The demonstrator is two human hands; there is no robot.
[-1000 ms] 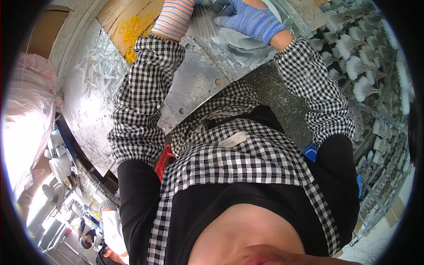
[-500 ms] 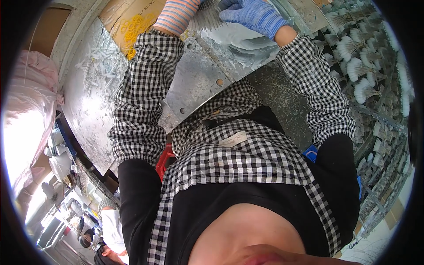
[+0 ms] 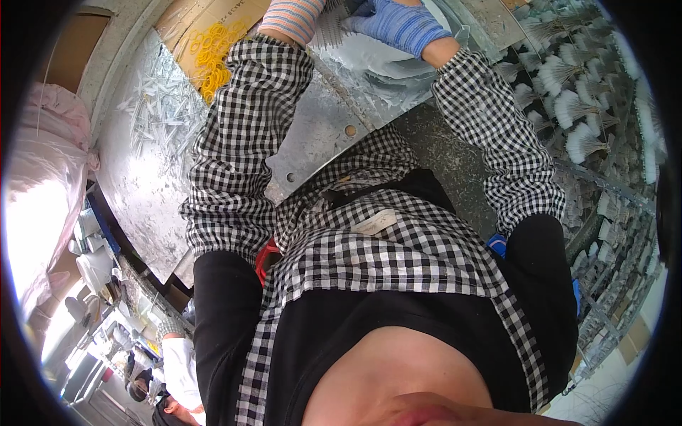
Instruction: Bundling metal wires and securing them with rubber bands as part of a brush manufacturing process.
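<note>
At the top edge of the head view my left hand (image 3: 293,20) wears an orange-and-blue striped glove. Its fingers are cut off by the picture's edge. A bundle of thin grey rods or wires (image 3: 331,30) lies just right of it, between the two hands. My right hand (image 3: 401,27), in a blue striped glove, points left at this bundle. Its visible fingers look closed near the rods' edge, but what they grip is hidden. Below the right hand are pale, translucent curved layers (image 3: 387,67) on the metal worktop (image 3: 312,135).
Yellow rubber bands (image 3: 212,67) lie on cardboard (image 3: 177,28) left of my left arm. Clear thin slivers (image 3: 160,106) are scattered farther left. Racks at the right hold many bundles with white fanned ends (image 3: 586,142). Another person (image 3: 181,376) is at the lower left.
Both hands have shifted slightly toward the top edge, the left one also a little right and the right one a little left. The rod bundle still lies between them.
</note>
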